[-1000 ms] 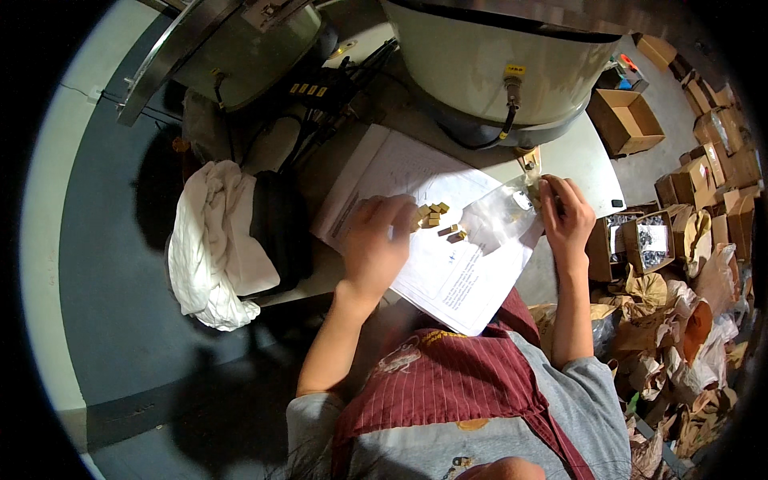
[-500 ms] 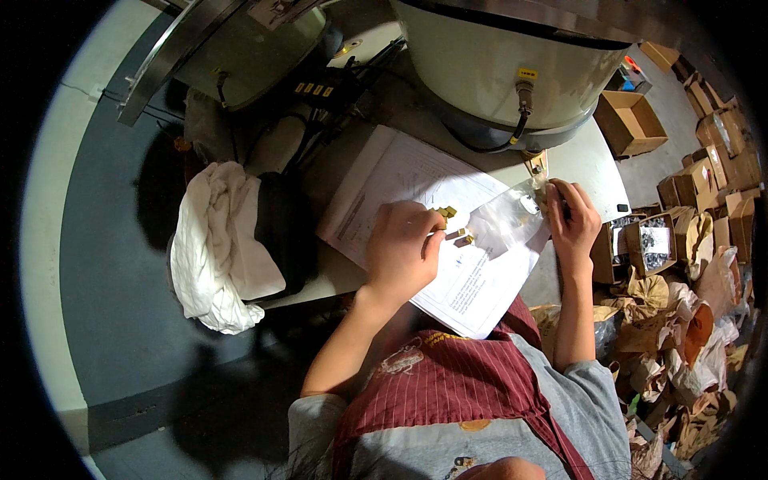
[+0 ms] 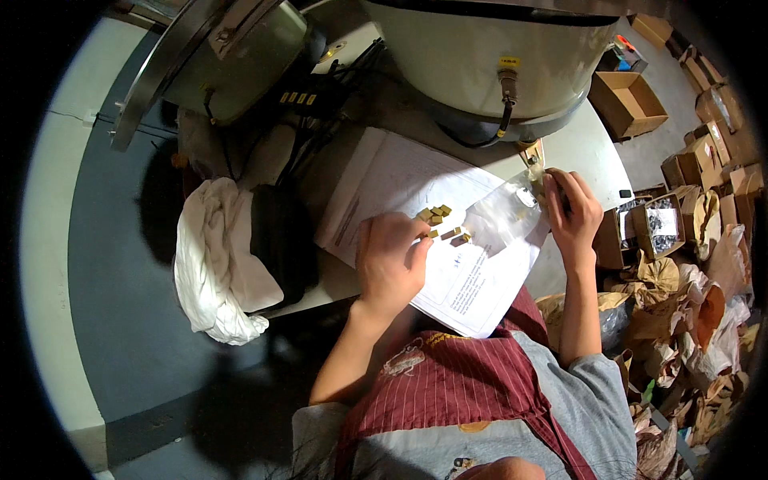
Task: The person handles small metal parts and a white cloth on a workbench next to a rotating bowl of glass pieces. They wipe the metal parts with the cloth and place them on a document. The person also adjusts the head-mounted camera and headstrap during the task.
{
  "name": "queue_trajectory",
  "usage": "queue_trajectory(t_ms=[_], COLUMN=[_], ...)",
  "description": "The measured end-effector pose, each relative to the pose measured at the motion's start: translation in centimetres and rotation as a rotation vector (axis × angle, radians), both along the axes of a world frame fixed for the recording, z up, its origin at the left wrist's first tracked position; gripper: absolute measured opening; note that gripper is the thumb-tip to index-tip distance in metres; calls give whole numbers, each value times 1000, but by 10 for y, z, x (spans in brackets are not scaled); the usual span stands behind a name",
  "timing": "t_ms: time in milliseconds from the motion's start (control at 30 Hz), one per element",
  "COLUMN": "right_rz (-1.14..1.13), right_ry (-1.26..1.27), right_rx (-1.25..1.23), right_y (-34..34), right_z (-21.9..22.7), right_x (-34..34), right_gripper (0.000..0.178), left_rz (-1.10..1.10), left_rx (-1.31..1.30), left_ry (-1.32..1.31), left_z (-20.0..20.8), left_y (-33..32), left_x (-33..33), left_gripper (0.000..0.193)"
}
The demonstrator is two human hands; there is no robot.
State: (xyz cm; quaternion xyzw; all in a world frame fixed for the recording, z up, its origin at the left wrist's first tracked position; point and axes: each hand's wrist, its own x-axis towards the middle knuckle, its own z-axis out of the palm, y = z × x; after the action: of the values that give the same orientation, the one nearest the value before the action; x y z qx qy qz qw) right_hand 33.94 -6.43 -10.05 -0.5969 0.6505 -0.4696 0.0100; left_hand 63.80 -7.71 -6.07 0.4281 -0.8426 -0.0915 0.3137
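White paper (image 3: 474, 280): lower edge open; six-plus brass blocks (image 3: 436, 214); left hand (image 3: 390, 258) half-curled, hold unclear; right hand (image 3: 574, 210) pinches one bag (image 3: 500, 214).

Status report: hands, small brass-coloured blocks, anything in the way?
Left hand at a small block, grip unclear. Right hand pinching edge of clear plastic bag. Brass-coloured blocks loose on papers; bag beside them, nothing visibly blocking.

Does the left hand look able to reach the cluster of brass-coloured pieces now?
Probably yes: the left hand is close beside the brass-coloured pieces, which lie uncovered on the papers; the clear plastic bag sits to their right.
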Motion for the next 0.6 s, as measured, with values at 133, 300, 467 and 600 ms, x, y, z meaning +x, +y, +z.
queue_trajectory(t_ms=[133,300,467,600], right_rz=[-4,-13,-18,-12], right_ry=[-9,-6,3,3], right_rx=[-11,-20,-5,-9], right_y=[0,0,0,0], right_z=[-3,-6,-4,-5], right_x=[-1,-2,-1,-2], right_gripper=[11,11,11,12], left_rz=[9,20,-9,56], left_rx=[-29,37,26,-2], left_ry=[17,25,-16,36], left_z=[-2,-2,1,4], left_y=[0,9,10,8], left_x=[0,-3,-10,-5], left_gripper=[27,22,19,19])
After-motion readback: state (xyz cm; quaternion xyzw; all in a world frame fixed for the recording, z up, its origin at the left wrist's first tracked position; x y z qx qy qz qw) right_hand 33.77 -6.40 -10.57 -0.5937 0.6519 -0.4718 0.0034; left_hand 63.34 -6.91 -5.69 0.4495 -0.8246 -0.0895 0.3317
